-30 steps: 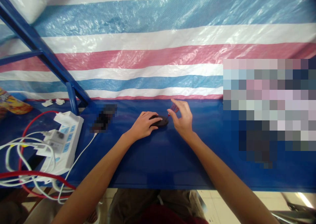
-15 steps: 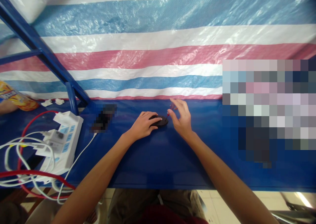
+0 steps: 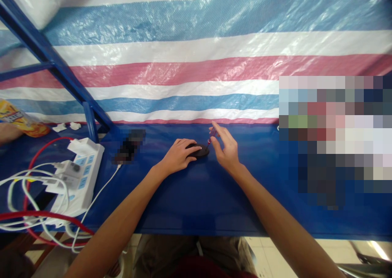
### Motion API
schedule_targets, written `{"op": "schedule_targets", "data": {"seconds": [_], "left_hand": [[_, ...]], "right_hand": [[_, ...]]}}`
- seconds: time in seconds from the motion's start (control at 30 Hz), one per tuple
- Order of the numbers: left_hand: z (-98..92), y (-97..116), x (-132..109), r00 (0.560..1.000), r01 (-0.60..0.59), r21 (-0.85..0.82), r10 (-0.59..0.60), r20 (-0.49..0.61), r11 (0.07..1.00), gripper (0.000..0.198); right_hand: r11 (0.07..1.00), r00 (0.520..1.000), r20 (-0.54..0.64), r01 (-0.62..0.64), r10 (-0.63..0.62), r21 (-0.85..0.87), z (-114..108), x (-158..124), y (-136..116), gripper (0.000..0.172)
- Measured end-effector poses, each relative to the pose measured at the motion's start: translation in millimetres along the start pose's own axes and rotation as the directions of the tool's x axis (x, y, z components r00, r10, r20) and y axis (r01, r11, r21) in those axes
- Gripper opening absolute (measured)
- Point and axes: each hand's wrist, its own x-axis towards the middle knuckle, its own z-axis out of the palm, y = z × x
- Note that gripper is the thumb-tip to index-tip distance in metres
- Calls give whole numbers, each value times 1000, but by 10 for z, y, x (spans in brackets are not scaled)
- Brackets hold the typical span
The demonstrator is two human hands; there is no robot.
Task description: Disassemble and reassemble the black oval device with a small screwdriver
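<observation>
On the blue surface lies a black oval object, shaped like a computer mouse. My left hand grips it from the left, fingers over its top and thumb along its near side, hiding much of it. Just to its right, my right hand pinches a small screwdriver with a see-through reddish-purple handle. The screwdriver stands tilted, its tip down at the right end of the black object. Whether the tip sits in a screw is too small to tell.
To the left lie a phone on a white cable and a white power strip with plugs and looped cables. Beyond a blue metal frame, another person's hand is by a yellow snack bag. A blurred-out area covers the right.
My right fingers have shifted slightly around the screwdriver handle, showing more of it. The black object and my left hand stay put. The other person's hand at left moved slightly.
</observation>
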Motion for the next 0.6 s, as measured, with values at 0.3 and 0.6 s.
{"op": "schedule_targets", "data": {"seconds": [0.3, 0.6], "left_hand": [[8, -4, -2, 1000, -6, 0, 6, -3, 1000, 35], [0, 6, 0, 1000, 1, 2, -1, 1, 1000, 35]], "right_hand": [[999, 998, -60, -32, 32, 4, -14, 21, -15, 33], [1000, 994, -105, -27, 26, -7, -16, 24, -53, 32]]}}
